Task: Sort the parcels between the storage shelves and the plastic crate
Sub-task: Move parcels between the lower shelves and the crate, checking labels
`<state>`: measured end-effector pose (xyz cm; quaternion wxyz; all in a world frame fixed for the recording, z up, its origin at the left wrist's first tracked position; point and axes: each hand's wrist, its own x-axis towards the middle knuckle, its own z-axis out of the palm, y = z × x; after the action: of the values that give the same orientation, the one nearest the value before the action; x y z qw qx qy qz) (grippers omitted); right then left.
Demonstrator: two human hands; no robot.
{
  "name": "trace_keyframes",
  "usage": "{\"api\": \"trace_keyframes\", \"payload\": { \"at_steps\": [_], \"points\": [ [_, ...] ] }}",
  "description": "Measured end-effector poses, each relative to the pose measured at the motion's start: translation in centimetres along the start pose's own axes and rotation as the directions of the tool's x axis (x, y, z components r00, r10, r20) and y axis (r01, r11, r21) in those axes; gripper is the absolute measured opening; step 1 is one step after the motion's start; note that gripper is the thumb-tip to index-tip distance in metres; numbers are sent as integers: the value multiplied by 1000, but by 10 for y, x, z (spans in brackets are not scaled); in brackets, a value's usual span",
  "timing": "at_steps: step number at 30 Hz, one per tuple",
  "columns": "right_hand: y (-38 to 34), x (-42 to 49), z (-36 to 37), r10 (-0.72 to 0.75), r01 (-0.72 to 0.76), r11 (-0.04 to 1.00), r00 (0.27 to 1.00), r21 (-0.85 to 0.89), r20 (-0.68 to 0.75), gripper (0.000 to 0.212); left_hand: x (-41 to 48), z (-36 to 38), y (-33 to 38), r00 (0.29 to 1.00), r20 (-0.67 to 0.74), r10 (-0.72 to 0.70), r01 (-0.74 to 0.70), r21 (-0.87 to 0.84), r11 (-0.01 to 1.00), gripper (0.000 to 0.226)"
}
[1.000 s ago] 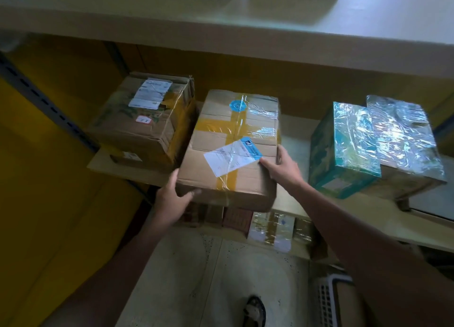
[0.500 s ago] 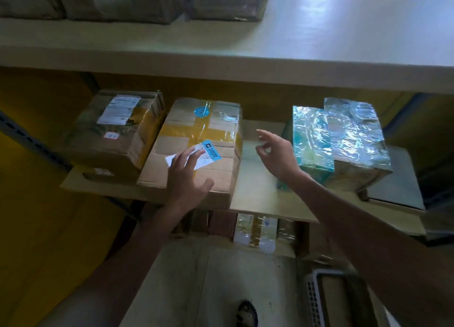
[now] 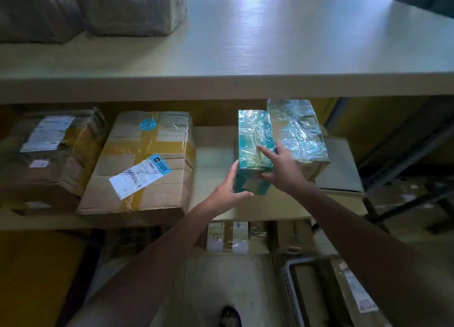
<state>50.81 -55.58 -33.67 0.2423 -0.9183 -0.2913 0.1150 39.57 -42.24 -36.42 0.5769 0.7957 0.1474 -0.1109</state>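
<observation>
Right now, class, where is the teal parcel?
In the head view the teal parcel sits on the middle shelf, right of centre, between the taped cardboard box and the clear-wrapped parcel close on its right.

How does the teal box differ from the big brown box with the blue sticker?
The teal box is narrow, wrapped in shiny film; the brown cardboard box is wider, crossed with yellow tape. The left hand and right hand touch the teal box; the brown cardboard box lies untouched. Both rest on one shelf.
</observation>
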Motion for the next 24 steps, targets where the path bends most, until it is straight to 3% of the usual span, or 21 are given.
{"api": "trace_keyframes", "payload": {
  "at_steps": [3,6,10,13,17,19,22,24],
  "points": [
    [-5,-4,1,-33,34,999,998,27,-56,68,-5,-4,-6,998,-60,26,-28,-32,999,91],
    [-12,-6,-14,-4,27,962,996,272,-87,60,-13,-14,-7,972,-204,118,-104,78,991,95],
    [-34,-8,-41,43,25,807,994,590,-101,43,-35,-30,-2,935,-270,230,-186,179,966,110],
    [-46,-14,-51,46,-38,774,999,632,3,35,-53,-41,-5,904,-250,348,-286,253,924,112],
    [-53,-19,-53,126,-110,769,992,630,19,40,-75,-45,2,857,-226,463,-407,253,878,102],
    [-56,-23,-54,156,-153,705,986,692,59,45,-82,-42,8,857,-245,453,-418,183,890,94],
    [-56,-32,-42,103,-142,541,989,829,102,49,-88,-32,15,896,-313,314,-326,16,945,75],
    [-57,-40,-32,72,-133,462,991,877,112,67,-90,-26,20,930,-302,210,-252,-104,962,51]
  ]
}}
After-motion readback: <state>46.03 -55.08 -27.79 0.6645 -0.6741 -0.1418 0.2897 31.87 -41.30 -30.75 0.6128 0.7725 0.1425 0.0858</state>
